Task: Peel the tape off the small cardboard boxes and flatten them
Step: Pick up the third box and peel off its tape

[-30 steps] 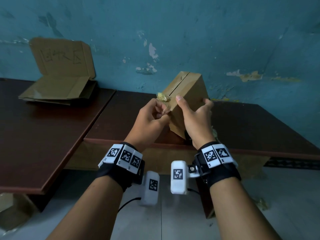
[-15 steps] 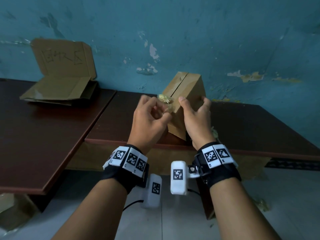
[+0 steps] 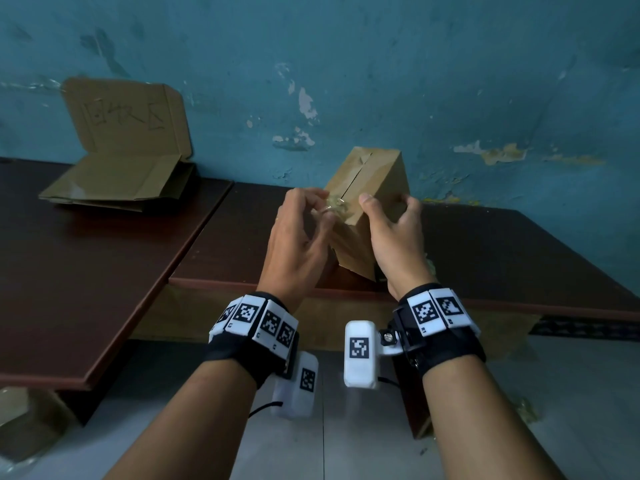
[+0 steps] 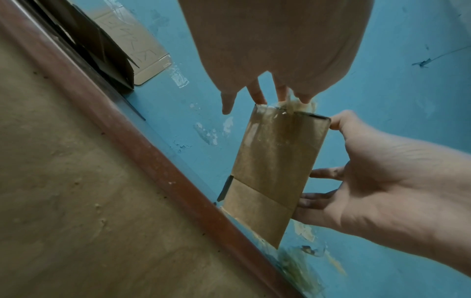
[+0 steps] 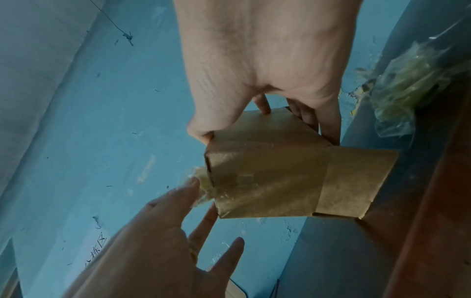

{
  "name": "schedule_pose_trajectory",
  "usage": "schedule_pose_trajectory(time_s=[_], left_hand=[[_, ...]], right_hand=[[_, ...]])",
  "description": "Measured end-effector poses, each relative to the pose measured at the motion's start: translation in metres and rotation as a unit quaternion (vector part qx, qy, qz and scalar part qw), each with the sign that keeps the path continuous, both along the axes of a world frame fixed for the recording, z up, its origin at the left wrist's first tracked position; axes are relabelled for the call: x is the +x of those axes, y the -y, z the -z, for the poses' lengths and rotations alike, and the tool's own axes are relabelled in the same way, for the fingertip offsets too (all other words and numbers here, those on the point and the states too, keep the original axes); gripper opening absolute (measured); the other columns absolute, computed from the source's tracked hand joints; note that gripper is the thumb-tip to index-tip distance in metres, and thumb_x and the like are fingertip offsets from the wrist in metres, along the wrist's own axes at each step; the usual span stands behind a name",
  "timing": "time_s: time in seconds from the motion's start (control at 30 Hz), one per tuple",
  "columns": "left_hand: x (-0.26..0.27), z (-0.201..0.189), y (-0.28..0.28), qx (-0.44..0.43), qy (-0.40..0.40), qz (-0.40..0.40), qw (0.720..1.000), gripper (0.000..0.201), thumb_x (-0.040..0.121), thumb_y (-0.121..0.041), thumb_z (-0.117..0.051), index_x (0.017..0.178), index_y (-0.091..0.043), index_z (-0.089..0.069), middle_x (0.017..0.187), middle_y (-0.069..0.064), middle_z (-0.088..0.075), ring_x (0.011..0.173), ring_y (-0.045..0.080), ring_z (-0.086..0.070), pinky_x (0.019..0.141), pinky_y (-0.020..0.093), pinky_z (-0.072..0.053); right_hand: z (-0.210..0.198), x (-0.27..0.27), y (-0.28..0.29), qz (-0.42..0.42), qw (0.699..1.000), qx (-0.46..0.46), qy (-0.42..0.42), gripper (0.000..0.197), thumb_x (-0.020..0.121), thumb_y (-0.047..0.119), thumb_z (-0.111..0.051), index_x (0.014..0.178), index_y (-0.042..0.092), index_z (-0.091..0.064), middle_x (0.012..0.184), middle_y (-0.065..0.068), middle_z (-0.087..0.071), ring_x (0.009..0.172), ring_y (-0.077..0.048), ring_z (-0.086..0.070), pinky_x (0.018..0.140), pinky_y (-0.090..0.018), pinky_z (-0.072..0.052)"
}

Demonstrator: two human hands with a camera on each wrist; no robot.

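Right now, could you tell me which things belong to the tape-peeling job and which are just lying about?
In the job:
small cardboard box
crumpled tape
left hand
right hand

Lying about:
flattened cardboard
tape wad

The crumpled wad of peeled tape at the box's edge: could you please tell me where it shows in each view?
Head: the tape wad sits centre, between the left hand and the right hand's thumb.
Left wrist: upper middle, at the top edge of the cardboard box, under the fingertips.
Right wrist: left of centre, at the box's left corner.
Shared landmark: the box the right hand holds.
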State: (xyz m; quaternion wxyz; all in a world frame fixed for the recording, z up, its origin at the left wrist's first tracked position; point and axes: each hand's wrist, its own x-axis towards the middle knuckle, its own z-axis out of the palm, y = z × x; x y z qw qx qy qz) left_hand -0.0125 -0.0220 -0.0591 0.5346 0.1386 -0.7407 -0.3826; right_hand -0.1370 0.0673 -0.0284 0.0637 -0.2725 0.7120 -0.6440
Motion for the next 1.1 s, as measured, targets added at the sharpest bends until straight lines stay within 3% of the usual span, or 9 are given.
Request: schedule_pose_trajectory(time_s=[0.27, 0.4, 0.57, 0.73, 0.93, 1.03, 1.1], left_hand=[[0.007, -0.006, -0.005, 0.011, 0.017, -0.018, 1.000, 0.009, 0.105, -0.034, -0.057, 0.109, -0.026, -0.054, 0.110, -0.006, -0.066, 0.110, 0.027, -0.064, 0.095, 0.055, -0.057], [0.011, -0.013, -0.007, 0.027, -0.014, -0.027, 0.999, 0.010, 0.105, -0.013, -0.065, 0.107, -0.015, -0.055, 0.102, -0.005, -0.067, 0.101, 0.011, -0.067, 0.083, 0.047, -0.058], [0.013, -0.015, -0.004, 0.037, -0.034, -0.027, 0.998, 0.020, 0.101, -0.001, -0.067, 0.108, -0.016, -0.055, 0.100, -0.003, -0.067, 0.091, 0.011, -0.073, 0.079, 0.039, -0.063], [0.011, -0.014, -0.005, -0.026, -0.022, -0.044, 0.998, 0.021, 0.099, 0.009, -0.064, 0.099, -0.010, -0.072, 0.106, 0.002, -0.066, 0.096, 0.012, -0.072, 0.083, 0.020, -0.057], [0.010, -0.011, -0.007, -0.019, -0.038, -0.031, 0.999, 0.018, 0.100, 0.003, -0.066, 0.103, -0.009, -0.079, 0.106, -0.002, -0.075, 0.100, 0.012, -0.071, 0.086, 0.027, -0.058], [0.009, -0.009, -0.008, 0.003, -0.055, -0.019, 0.998, 0.018, 0.097, 0.001, -0.070, 0.103, -0.009, -0.083, 0.111, -0.003, -0.079, 0.107, 0.006, -0.073, 0.095, 0.027, -0.058], [0.008, -0.007, -0.007, 0.021, -0.055, -0.008, 0.998, 0.015, 0.096, -0.007, -0.073, 0.104, -0.011, -0.085, 0.116, -0.005, -0.080, 0.113, 0.008, -0.073, 0.102, 0.036, -0.058]], right_hand=[[-0.001, -0.001, -0.002, -0.016, 1.000, 0.009, -0.016, 0.084, 0.091, 0.061, -0.071, 0.159, 0.024, -0.037, 0.150, -0.008, -0.050, 0.130, -0.023, -0.055, 0.097, -0.033, -0.041], [-0.001, -0.002, -0.002, -0.027, 0.999, 0.015, -0.032, 0.086, 0.085, 0.067, -0.068, 0.157, 0.028, -0.041, 0.149, -0.006, -0.053, 0.131, -0.023, -0.056, 0.102, -0.039, -0.048], [-0.001, -0.001, -0.003, -0.035, 0.999, 0.023, -0.035, 0.095, 0.076, 0.076, -0.063, 0.156, 0.030, -0.041, 0.147, -0.004, -0.055, 0.129, -0.022, -0.057, 0.105, -0.043, -0.050], [-0.001, -0.004, -0.004, -0.030, 0.999, 0.025, -0.029, 0.079, 0.093, 0.065, -0.065, 0.159, 0.029, -0.040, 0.149, -0.004, -0.054, 0.130, -0.021, -0.055, 0.095, -0.035, -0.042], [-0.002, -0.003, -0.005, -0.027, 0.999, 0.030, -0.026, 0.075, 0.096, 0.063, -0.064, 0.159, 0.029, -0.041, 0.145, -0.004, -0.057, 0.127, -0.021, -0.058, 0.090, -0.034, -0.044], [-0.003, -0.002, -0.005, -0.025, 0.999, 0.026, -0.026, 0.071, 0.097, 0.060, -0.064, 0.157, 0.027, -0.044, 0.138, -0.001, -0.062, 0.120, -0.018, -0.061, 0.079, -0.025, -0.047], [-0.003, -0.002, -0.005, -0.023, 0.999, 0.024, -0.025, 0.072, 0.095, 0.060, -0.064, 0.156, 0.027, -0.045, 0.136, 0.000, -0.063, 0.119, -0.018, -0.063, 0.077, -0.025, -0.047]])
